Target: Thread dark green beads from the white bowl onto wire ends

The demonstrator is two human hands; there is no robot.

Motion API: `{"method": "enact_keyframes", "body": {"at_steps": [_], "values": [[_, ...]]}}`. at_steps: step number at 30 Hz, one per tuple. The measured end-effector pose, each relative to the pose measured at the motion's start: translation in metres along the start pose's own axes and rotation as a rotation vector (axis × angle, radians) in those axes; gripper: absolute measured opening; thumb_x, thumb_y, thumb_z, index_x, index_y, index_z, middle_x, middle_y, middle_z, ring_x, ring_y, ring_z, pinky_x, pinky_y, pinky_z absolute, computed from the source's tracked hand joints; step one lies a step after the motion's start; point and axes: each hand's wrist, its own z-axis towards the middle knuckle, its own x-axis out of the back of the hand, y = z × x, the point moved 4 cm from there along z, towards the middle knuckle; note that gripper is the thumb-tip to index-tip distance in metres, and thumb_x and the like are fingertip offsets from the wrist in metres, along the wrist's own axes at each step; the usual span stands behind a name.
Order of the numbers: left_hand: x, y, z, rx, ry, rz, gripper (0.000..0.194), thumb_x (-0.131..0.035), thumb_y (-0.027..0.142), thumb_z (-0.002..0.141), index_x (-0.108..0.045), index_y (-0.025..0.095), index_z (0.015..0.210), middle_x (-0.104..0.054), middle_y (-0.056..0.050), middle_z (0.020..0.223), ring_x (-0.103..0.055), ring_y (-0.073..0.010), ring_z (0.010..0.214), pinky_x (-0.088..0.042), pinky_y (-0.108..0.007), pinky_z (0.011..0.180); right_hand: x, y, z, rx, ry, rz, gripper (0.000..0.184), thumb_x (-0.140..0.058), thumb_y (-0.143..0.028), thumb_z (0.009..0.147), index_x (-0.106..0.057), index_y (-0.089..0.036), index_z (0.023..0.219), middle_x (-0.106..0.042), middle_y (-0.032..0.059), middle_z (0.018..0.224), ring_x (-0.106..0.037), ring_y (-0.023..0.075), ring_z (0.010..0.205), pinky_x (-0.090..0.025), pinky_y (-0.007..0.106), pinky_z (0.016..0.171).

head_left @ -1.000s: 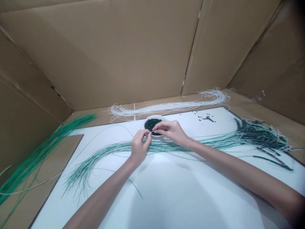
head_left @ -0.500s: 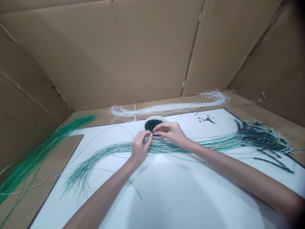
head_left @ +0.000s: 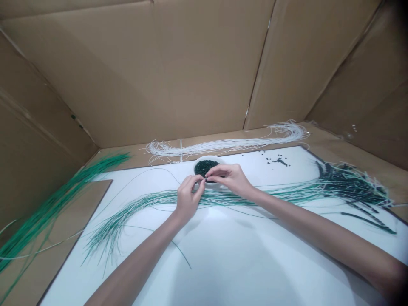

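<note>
A white bowl (head_left: 223, 160) of small dark green beads (head_left: 205, 167) stands at the middle of the white board. Over its near rim my left hand (head_left: 190, 194) is closed in a pinch, with a thin green wire (head_left: 156, 168) arching to it from the left. My right hand (head_left: 231, 178) also pinches, its fingertips meeting those of the left. Something tiny and dark shows between the fingertips, too small to name. Beneath both hands runs a long bundle of green and white wires (head_left: 153, 198), with dark beads threaded on its right end (head_left: 347, 185).
Behind the bowl lies a bundle of white wires (head_left: 223, 146). Green wires (head_left: 63, 202) lie along the left side. Several loose beads (head_left: 279, 161) are scattered on the white board (head_left: 223, 263) at the back right. Cardboard walls (head_left: 159, 72) rise behind and at both sides.
Almost nothing differs. The whole view has shifted very slightly, and both hands keep their pinch at the bowl's near rim.
</note>
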Motion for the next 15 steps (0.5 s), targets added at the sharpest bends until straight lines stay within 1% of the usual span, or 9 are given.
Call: {"method": "enact_keyframes", "body": {"at_steps": [3, 6, 8, 10, 12, 15], "values": [[-0.0004, -0.0001, 0.0000, -0.009, -0.011, 0.006, 0.011, -0.048, 0.023, 0.081, -0.058, 0.017, 0.081, -0.055, -0.001, 0.070, -0.044, -0.0096, 0.060, -0.036, -0.020, 0.059, 0.0006, -0.0033, -0.0002, 0.059, 0.000, -0.104, 0.011, -0.061, -0.025, 0.070, -0.066, -0.017, 0.076, -0.067, 0.0026, 0.075, -0.063, 0.0151, 0.068, -0.052, 0.028, 0.067], [-0.0018, -0.0017, -0.0007, -0.009, -0.035, -0.005, 0.011, -0.048, 0.023, 0.081, -0.058, 0.017, 0.083, -0.056, -0.001, 0.072, -0.044, -0.0096, 0.061, -0.036, -0.021, 0.060, 0.0002, -0.0082, -0.0008, 0.184, -0.026, -0.296, 0.010, -0.058, -0.024, 0.073, -0.067, -0.020, 0.075, -0.068, 0.0005, 0.074, -0.062, 0.0134, 0.065, -0.051, 0.026, 0.064], [-0.0025, -0.0034, -0.0013, 0.002, -0.042, -0.022, 0.012, -0.049, 0.024, 0.081, -0.059, 0.017, 0.084, -0.057, -0.001, 0.073, -0.044, -0.0093, 0.060, -0.037, -0.021, 0.059, 0.0001, -0.0101, -0.0010, 0.244, -0.047, -0.385, 0.011, -0.057, -0.023, 0.074, -0.068, -0.022, 0.076, -0.068, -0.0004, 0.074, -0.061, 0.0127, 0.064, -0.050, 0.024, 0.063], [-0.0024, -0.0052, -0.0015, 0.019, -0.032, -0.032, 0.013, -0.049, 0.025, 0.081, -0.059, 0.016, 0.084, -0.057, -0.001, 0.072, -0.045, -0.0090, 0.059, -0.037, -0.020, 0.059, 0.0005, -0.0102, -0.0003, 0.240, -0.068, -0.420, 0.013, -0.056, -0.023, 0.075, -0.068, -0.023, 0.078, -0.068, -0.0009, 0.074, -0.061, 0.0122, 0.063, -0.049, 0.023, 0.060], [-0.0017, -0.0064, -0.0012, 0.033, -0.010, -0.027, 0.014, -0.050, 0.026, 0.080, -0.060, 0.016, 0.084, -0.057, -0.001, 0.072, -0.045, -0.0088, 0.058, -0.037, -0.020, 0.058, 0.0008, -0.0094, 0.0008, 0.194, -0.088, -0.420, 0.014, -0.055, -0.022, 0.075, -0.068, -0.022, 0.080, -0.069, -0.0011, 0.074, -0.061, 0.0120, 0.061, -0.049, 0.023, 0.058], [-0.0009, -0.0073, -0.0008, 0.042, 0.012, -0.011, 0.015, -0.052, 0.028, 0.079, -0.060, 0.017, 0.084, -0.057, -0.001, 0.070, -0.045, -0.0087, 0.058, -0.038, -0.020, 0.058, 0.0006, -0.0082, 0.0019, 0.152, -0.091, -0.401, 0.016, -0.054, -0.020, 0.074, -0.068, -0.021, 0.081, -0.068, -0.0006, 0.073, -0.062, 0.0125, 0.061, -0.050, 0.024, 0.060]]}}
